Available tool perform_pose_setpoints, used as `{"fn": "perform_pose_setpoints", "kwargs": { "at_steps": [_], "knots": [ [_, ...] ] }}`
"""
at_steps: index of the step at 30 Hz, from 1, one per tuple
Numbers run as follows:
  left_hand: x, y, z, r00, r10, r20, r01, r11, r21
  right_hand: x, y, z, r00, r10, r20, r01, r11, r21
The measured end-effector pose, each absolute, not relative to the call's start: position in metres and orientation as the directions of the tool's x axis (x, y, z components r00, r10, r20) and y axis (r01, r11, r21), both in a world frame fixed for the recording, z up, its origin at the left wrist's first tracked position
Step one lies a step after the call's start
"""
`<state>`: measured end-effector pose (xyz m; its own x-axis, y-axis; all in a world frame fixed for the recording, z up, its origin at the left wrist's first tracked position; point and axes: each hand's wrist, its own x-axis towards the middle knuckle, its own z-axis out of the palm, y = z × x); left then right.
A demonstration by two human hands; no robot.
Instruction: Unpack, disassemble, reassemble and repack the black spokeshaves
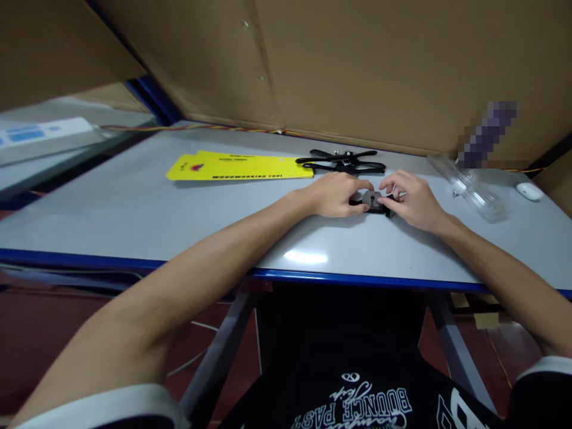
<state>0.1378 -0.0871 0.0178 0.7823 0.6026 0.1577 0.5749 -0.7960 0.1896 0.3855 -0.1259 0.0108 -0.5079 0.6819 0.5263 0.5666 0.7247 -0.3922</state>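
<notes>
- Brown board walls (pixel 322 65) rise behind a pale grey worktop (pixel 134 208) edged in blue, and twisted red-and-yellow wire (pixel 214 127) runs along the back.
- From my seat at the far end of the feed, I see the black tool (pixel 374 202) lying near the front of the worktop, right of centre, between both hands.
- On its left end I have the left hand (pixel 342 195), thumb and forefinger set narrowly on either side of it.
- On its right I see the right hand (pixel 413 199), thumb reaching to the grey plate on top and forefinger raised a little apart; I cannot tell whether the hand pinches anything.
- Just behind the left hand, I count what look like two more black tools (pixel 342 161), one overlapping the other, beside the right end of the yellow cards (pixel 241 167).
- Along the front card I can read "WOODWORKING TOOL"; the smaller line above is too blurred for me, and a red emblem sits near the left end.
- Right of the hands I find clear plastic packaging (pixel 487 202), a pixelated purple thing (pixel 487 137) behind it and a white case (pixel 529 190) near the right edge.
- Far left, I see a white box (pixel 49 134) with blue print too small to read.
- Below, the wearer's black shirt (pixel 348 351) carries white lettering; I make out "BOUNCE" and "PAST".
</notes>
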Motion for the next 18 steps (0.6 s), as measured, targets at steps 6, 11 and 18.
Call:
{"fn": "perform_pose_setpoints", "kwargs": {
  "at_steps": [6, 11, 18],
  "knots": [
    [0.137, -0.086, 0.018, 0.8, 0.574, 0.176, 0.534, -0.814, 0.229, 0.372, -0.147, 0.013, -0.724, 0.541, 0.428, 0.367, 0.828, -0.425],
    [0.137, -0.086, 0.018, 0.804, 0.57, 0.171, 0.528, -0.816, 0.235, 0.374, -0.151, 0.024, -0.783, 0.526, 0.332, 0.415, 0.839, -0.353],
    [0.137, -0.085, 0.018, 0.802, 0.576, 0.159, 0.541, -0.813, 0.215, 0.387, -0.144, 0.028, -0.727, 0.585, 0.36, 0.512, 0.811, -0.283]
  ]
}}
